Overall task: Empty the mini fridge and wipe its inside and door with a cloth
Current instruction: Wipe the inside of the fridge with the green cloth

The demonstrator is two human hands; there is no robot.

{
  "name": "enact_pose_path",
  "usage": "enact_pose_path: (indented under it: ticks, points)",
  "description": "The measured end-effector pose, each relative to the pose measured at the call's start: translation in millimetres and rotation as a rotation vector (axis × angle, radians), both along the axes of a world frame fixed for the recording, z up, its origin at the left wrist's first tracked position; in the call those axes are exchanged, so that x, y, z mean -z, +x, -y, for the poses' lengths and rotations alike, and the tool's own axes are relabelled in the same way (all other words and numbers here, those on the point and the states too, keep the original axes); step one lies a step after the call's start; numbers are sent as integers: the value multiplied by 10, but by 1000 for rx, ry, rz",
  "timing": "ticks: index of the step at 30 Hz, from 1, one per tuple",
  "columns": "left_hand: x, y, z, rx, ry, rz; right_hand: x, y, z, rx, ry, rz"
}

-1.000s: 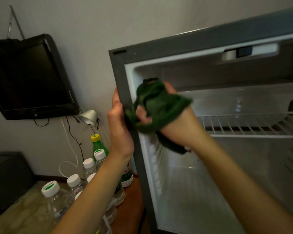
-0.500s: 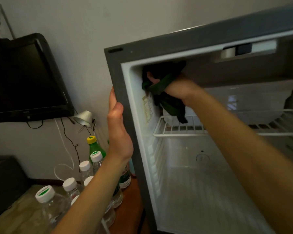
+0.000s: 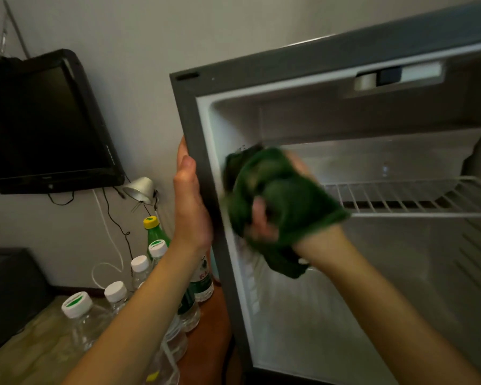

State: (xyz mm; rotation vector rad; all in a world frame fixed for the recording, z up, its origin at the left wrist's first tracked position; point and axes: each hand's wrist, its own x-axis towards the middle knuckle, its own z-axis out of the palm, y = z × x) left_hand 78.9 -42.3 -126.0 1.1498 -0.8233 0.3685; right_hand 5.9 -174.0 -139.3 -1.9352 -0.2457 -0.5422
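The grey mini fridge (image 3: 203, 129) stands open with a white interior, and I see nothing stored inside it. My left hand (image 3: 190, 201) grips the fridge's left outer edge, thumb on the front frame. My right hand (image 3: 264, 218) is shut on a dark green cloth (image 3: 278, 201), bunched and blurred, pressed against the inner left wall near the front frame. A white wire shelf (image 3: 400, 198) spans the cabinet at mid height. Part of the left wall is hidden behind the cloth.
Several clear water bottles (image 3: 81, 320) with white caps and a green bottle (image 3: 154, 232) with a yellow cap stand left of the fridge. A black TV (image 3: 45, 123) hangs on the wall, with a small metal lamp (image 3: 140, 188) and cables below it.
My right hand has brought the cloth down and forward from the upper left corner inside the fridge to the left wall at shelf height. The left hand keeps its grip on the edge.
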Motion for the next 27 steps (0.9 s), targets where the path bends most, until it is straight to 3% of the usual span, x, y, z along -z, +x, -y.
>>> enact_pose_path:
  ticks: [3, 9, 14, 18, 22, 24, 27]
  points:
    - [36, 32, 10, -123, -19, 16, -172, 169, 159, 10, 561, 82]
    - [71, 74, 27, -75, -86, 23, -467, 552, 162, 102, 978, 184]
    - [72, 43, 63, -83, -84, 37, -706, 1041, 14, 134, 967, 10]
    - [61, 14, 92, -93, -95, 83, -728, 1060, 137, 61, 729, -65]
    - [60, 49, 71, -50, -70, 111, -690, 832, -33, 175, 405, 170]
    - [51, 38, 54, -24, -51, 135, -554, 635, -264, 188, 360, 342]
    - [-35, -70, 29, 47, -59, -23, -309, 245, -525, 52, 370, 346]
